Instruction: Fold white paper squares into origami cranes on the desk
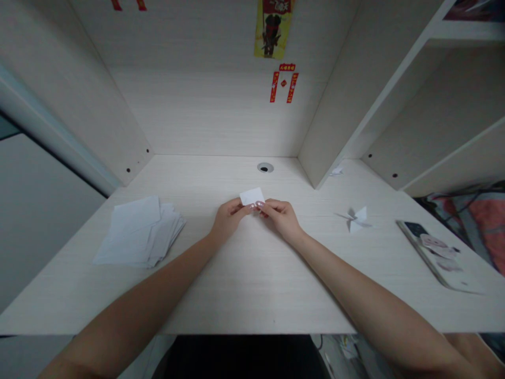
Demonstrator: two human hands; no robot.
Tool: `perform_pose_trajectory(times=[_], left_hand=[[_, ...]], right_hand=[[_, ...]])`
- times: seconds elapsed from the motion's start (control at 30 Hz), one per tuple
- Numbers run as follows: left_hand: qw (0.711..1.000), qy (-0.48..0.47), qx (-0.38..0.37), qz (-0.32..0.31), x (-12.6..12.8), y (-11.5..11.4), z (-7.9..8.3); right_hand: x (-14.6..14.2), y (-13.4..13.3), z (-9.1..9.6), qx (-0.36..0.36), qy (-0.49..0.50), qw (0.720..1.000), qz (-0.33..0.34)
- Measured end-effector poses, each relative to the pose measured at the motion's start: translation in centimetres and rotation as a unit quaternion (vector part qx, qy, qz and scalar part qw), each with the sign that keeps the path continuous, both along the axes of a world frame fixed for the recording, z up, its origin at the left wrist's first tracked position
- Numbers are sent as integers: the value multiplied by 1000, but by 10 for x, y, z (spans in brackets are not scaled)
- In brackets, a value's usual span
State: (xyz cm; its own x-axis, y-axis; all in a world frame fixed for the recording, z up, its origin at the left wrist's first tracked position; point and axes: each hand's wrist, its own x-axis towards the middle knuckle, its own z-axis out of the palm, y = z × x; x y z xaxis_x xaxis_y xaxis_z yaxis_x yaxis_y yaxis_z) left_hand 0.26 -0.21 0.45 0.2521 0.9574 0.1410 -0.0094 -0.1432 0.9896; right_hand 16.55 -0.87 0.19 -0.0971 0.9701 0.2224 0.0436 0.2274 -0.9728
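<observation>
A small folded white paper (252, 196) sits at the middle of the pale wooden desk (244, 273), lifted slightly at its near edge. My left hand (228, 216) pinches its near left corner with closed fingers. My right hand (281, 215) pinches the near right corner the same way. The two sets of fingertips meet just below the paper. Both forearms reach in from the front edge of the desk.
A loose stack of white sheets (140, 231) lies at the left. A folded white paper crane (356, 218) stands at the right, with a phone (436, 251) beyond it near the right edge. A cable hole (265, 167) is at the back. Shelf panels rise at both sides.
</observation>
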Motion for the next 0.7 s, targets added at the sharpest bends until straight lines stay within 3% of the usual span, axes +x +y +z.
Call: perform_pose_trajectory(times=[0.53,0.7], left_hand=[[999,44,1,11,-2,3,-3],[995,97,30,3,-1,-1,-1]], right_hand=[[2,5,-6,-3,-6,1000,-24],[1,4,-5,48,-17,998,-44]])
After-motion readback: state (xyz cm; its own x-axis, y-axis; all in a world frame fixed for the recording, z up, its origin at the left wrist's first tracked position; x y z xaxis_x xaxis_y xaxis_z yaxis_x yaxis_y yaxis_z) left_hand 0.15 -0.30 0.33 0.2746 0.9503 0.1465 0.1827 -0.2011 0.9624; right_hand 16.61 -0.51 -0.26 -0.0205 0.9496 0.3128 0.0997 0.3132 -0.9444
